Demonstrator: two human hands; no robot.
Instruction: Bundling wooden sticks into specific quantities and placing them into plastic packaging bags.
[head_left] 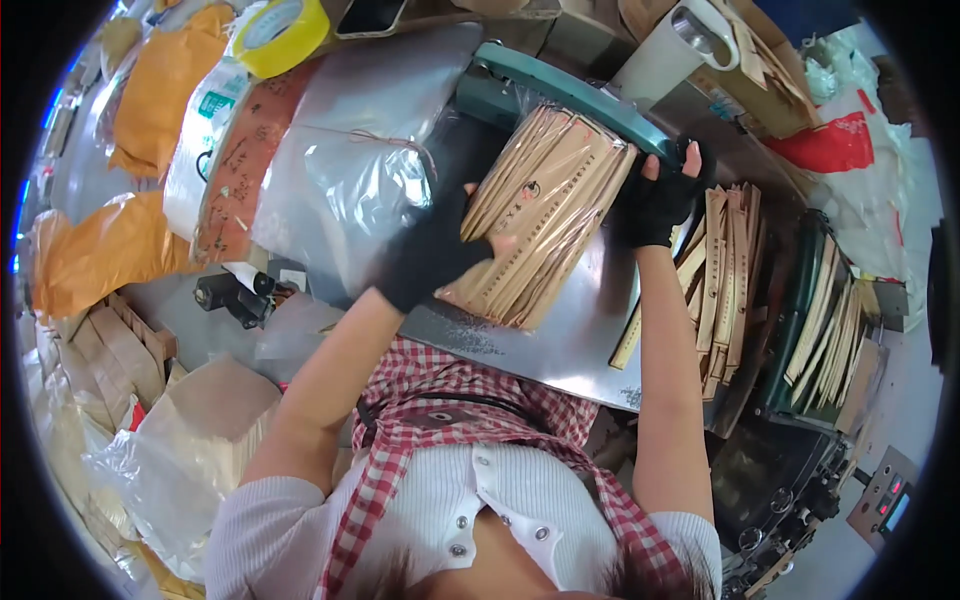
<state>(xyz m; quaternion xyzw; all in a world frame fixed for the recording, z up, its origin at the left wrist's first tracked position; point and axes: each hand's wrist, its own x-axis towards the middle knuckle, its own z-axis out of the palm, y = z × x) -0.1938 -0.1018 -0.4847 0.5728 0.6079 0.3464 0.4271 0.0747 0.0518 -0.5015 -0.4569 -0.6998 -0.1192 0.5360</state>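
Observation:
A clear plastic bag packed with brown paper sleeves (545, 220) lies tilted, its upper end against a teal hand sealer (570, 90). Printed lines run along the sleeves. My left hand (430, 245), in a black fingerless glove, grips the bundle's left side, thumb across the top and the other fingers mostly hidden. My right hand (655, 205), gloved the same way, is at the right end of the sealer's arm, with bare fingertips curled around that end. Its palm is close to the bundle's upper right corner. Beneath the bundle lies a shiny metal plate (590, 345).
Flat clear bags (340, 170) are stacked to the left, tied across with a thin cord. Loose paper sleeves (725, 280) stand at the right, beside a green bin (800, 340) holding more. A white mug (675, 50) and yellow tape roll (282, 38) sit at the back.

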